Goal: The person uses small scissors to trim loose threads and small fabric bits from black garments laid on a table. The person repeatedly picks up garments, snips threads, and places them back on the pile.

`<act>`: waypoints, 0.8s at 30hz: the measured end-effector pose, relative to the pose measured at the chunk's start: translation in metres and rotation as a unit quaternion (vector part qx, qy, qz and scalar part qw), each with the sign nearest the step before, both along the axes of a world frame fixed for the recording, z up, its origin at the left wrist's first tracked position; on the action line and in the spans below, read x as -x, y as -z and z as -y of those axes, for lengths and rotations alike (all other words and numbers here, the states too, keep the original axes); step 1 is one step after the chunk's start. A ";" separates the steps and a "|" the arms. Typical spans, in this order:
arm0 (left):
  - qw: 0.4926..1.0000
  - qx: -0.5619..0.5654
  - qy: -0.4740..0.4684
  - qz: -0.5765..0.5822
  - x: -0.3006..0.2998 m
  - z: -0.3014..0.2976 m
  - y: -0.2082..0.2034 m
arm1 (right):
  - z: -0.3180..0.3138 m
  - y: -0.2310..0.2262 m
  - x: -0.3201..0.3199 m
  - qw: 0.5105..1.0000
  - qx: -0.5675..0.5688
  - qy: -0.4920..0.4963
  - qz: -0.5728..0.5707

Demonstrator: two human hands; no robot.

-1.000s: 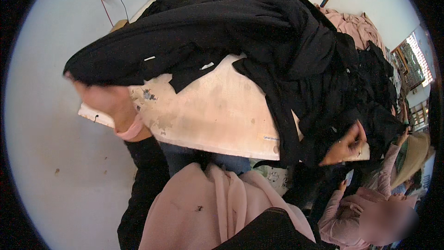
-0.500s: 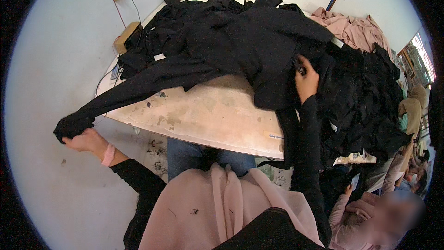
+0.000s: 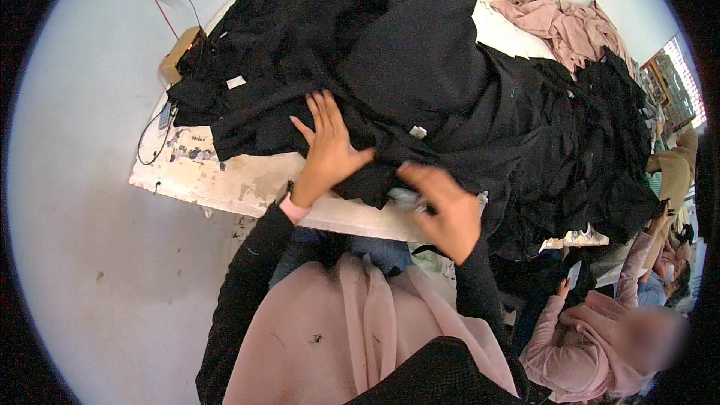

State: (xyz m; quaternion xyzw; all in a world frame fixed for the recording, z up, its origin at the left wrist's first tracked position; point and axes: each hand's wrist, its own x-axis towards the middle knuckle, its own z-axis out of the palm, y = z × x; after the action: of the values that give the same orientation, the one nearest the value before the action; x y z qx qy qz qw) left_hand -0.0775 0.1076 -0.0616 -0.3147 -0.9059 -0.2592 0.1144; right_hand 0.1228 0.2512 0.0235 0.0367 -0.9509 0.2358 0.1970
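My left hand (image 3: 328, 151) is open, its fingers spread over a black garment (image 3: 420, 60) on the table. My right hand (image 3: 448, 214) is over the garment's near edge, its fingers curled and smeared by motion. A pale, see-through piece (image 3: 406, 197) shows beside its fingers; I cannot make out what it is or whether the hand holds it. A small white label (image 3: 418, 132) lies on the black cloth between and above my hands. The garment lies bunched over other black clothing, so its outline is hard to follow.
More black clothes (image 3: 592, 157) heap along the table's right side, with pink cloth (image 3: 555, 22) behind. On the left are a box with a cord (image 3: 180, 56) and the worn pale table edge (image 3: 202, 195). A co-worker (image 3: 592, 337) sits at lower right.
My left hand has let go of the stretched sleeve end at far left and come in to lie on the cloth. My right hand has moved nearer and left. The garment is now bunched on the table.
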 end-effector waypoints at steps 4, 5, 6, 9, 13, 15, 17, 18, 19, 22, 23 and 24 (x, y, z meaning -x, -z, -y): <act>0.994 0.042 -0.078 0.068 0.061 0.005 0.012 | -0.034 0.016 0.025 0.969 0.060 0.225 -0.082; 0.994 0.038 -0.078 0.059 0.077 0.007 0.016 | -0.044 0.023 0.037 0.978 0.037 0.187 -0.090; 0.994 0.043 -0.082 0.064 0.091 0.010 0.020 | -0.056 0.031 0.052 0.984 0.015 0.153 -0.093; 0.994 0.036 -0.082 0.065 0.128 0.009 0.032 | -0.090 0.058 0.111 0.989 0.013 0.089 -0.121; 0.997 -0.027 -0.065 0.018 0.173 -0.009 0.045 | -0.136 0.089 0.187 0.988 0.023 0.078 -0.128; 0.997 -0.017 -0.071 0.006 0.194 -0.021 0.049 | -0.156 0.101 0.224 0.987 0.013 0.073 -0.142; 0.994 -0.099 -0.042 -0.029 0.212 -0.030 0.050 | -0.175 0.108 0.258 0.987 0.021 0.070 -0.145; 0.990 -0.134 -0.025 -0.026 0.218 -0.034 0.051 | -0.184 0.110 0.273 0.985 0.017 0.070 -0.154; 0.987 -0.155 -0.020 -0.023 0.221 -0.036 0.051 | -0.191 0.112 0.288 0.984 0.016 0.071 -0.161; 0.983 -0.176 -0.005 -0.059 0.220 -0.035 0.050 | -0.206 0.104 0.325 0.987 0.045 0.076 -0.133; 0.971 -0.211 0.009 -0.109 0.218 -0.033 0.049 | -0.208 0.095 0.335 0.989 0.054 0.087 -0.105; 0.971 -0.213 0.005 -0.111 0.216 -0.032 0.047 | -0.206 0.085 0.340 0.988 0.073 0.124 -0.050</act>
State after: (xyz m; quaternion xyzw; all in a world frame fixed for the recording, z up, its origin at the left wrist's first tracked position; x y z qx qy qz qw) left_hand -0.2940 0.1393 -0.1084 -0.3141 -0.8102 -0.4102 0.2770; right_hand -0.2176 0.4576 -0.0620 -0.0840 -0.9174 0.2761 0.2741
